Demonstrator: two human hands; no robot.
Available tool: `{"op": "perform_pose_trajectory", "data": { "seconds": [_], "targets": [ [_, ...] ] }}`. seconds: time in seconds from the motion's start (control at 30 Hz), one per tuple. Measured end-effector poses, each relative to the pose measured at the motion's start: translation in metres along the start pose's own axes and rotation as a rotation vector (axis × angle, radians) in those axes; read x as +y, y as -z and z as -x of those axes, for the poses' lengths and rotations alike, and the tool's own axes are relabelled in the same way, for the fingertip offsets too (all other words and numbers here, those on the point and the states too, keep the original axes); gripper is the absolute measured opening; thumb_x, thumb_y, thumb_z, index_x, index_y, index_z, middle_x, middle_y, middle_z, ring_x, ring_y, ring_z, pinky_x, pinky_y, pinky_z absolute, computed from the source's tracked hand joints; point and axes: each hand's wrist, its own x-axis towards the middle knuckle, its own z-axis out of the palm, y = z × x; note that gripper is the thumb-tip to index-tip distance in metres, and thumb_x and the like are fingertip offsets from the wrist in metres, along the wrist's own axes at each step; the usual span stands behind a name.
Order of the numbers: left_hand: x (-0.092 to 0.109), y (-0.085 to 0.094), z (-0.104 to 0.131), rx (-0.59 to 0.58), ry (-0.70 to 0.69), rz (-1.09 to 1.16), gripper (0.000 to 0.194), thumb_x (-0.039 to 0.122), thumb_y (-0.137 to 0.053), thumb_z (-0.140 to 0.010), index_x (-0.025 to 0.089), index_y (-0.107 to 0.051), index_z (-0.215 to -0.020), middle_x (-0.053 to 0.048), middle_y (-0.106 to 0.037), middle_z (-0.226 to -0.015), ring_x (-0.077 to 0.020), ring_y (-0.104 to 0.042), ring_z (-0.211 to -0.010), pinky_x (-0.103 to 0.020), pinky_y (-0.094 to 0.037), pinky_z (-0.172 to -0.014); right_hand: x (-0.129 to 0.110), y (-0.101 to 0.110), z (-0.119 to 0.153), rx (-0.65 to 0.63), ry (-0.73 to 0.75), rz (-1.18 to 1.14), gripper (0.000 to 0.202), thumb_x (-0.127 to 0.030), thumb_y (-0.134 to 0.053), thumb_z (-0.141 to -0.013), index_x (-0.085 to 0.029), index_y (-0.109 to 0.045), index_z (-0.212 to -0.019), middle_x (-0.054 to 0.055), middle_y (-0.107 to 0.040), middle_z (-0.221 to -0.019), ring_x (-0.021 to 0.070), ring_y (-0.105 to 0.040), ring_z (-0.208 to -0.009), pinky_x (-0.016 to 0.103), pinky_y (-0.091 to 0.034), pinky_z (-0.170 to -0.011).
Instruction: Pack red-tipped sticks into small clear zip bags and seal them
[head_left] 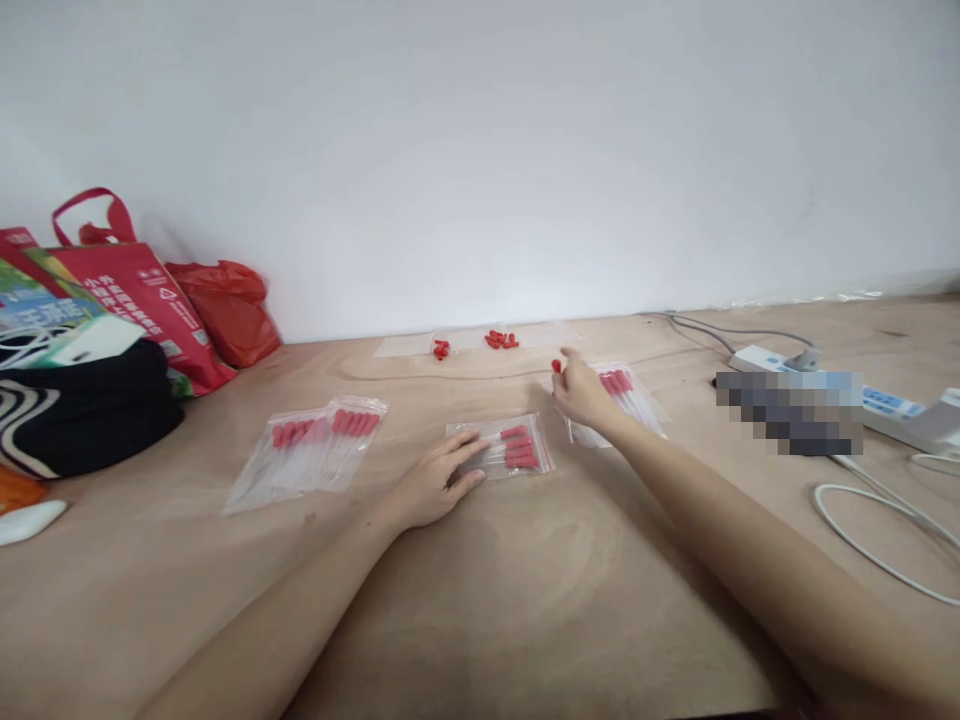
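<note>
A clear zip bag (489, 463) lies flat in front of me with several red-bulbed droppers (519, 447) in it, their bulbs toward the right end. My left hand (439, 478) rests on the bag's left end, fingers stretched and apart. Farther right, my right hand (581, 390) is closed in a pinch on a single dropper (556, 367); its red bulb shows above the fingers and a thin clear stem below. Beneath and behind that hand are more bagged droppers (616, 381). To the left, overlapping zip bags (300, 460) hold several more.
Loose red bulbs (501, 340) sit in small piles by the wall, near clear plastic sheets (401, 346). Red bags (232, 310) and a black pouch (90, 400) stand at left. At right are a power strip (892, 402), cables and a blurred-out dark object (791, 412).
</note>
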Motion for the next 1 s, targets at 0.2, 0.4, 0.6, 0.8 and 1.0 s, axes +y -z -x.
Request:
{"op": "perform_pose_trajectory", "data": {
  "seconds": [0.2, 0.4, 0.6, 0.8, 1.0],
  "targets": [
    [0.000, -0.001, -0.002, -0.025, 0.028, -0.019, 0.043, 0.038, -0.037, -0.085, 0.023, -0.039, -0.125, -0.006, -0.033, -0.135, -0.0212, -0.032, -0.122, -0.038, -0.029, -0.101, 0.018, 0.028, 0.023, 0.264, -0.156, -0.454, 0.038, -0.030, -0.050, -0.069, -0.023, -0.034, -0.102, -0.004, -0.047, -0.074, 0.0091, -0.050, -0.049, 0.028, -0.048, -0.053],
    [0.002, 0.001, -0.002, -0.024, 0.044, -0.011, 0.043, 0.038, -0.038, -0.085, 0.023, -0.039, -0.125, -0.005, -0.033, -0.134, -0.0208, -0.033, -0.122, -0.037, -0.029, -0.100, 0.024, 0.007, 0.038, 0.240, -0.201, -0.553, 0.035, -0.030, -0.053, -0.069, -0.023, -0.031, -0.095, -0.006, -0.045, -0.074, 0.0075, -0.053, -0.050, 0.026, -0.051, -0.052],
    [0.000, 0.000, -0.002, -0.030, 0.045, -0.016, 0.043, 0.037, -0.037, -0.085, 0.022, -0.038, -0.126, -0.006, -0.032, -0.135, -0.0208, -0.033, -0.122, -0.038, -0.029, -0.101, 0.017, -0.006, 0.043, 0.202, -0.304, -0.691, 0.025, -0.022, -0.049, -0.072, -0.024, -0.032, -0.090, -0.006, -0.044, -0.074, 0.0074, -0.055, -0.050, 0.027, -0.052, -0.053],
    [0.002, 0.001, -0.001, -0.017, 0.033, -0.031, 0.042, 0.037, -0.037, -0.085, 0.023, -0.039, -0.125, -0.005, -0.034, -0.134, -0.0201, -0.034, -0.121, -0.037, -0.031, -0.100, 0.004, -0.005, 0.052, 0.054, -0.402, -0.717, 0.015, -0.016, -0.044, -0.076, -0.022, -0.033, -0.084, -0.007, -0.048, -0.066, 0.0077, -0.056, -0.050, 0.024, -0.052, -0.051],
    [0.001, 0.000, -0.001, 0.001, 0.043, -0.021, 0.046, 0.038, -0.038, -0.085, 0.022, -0.034, -0.128, -0.005, -0.034, -0.134, -0.0191, -0.033, -0.122, -0.036, -0.029, -0.101, -0.002, -0.006, 0.060, -0.150, -0.400, -0.556, 0.017, -0.017, -0.049, -0.075, -0.020, -0.033, -0.079, -0.006, -0.051, -0.066, 0.0072, -0.055, -0.048, 0.015, -0.038, -0.033]
  ]
}}
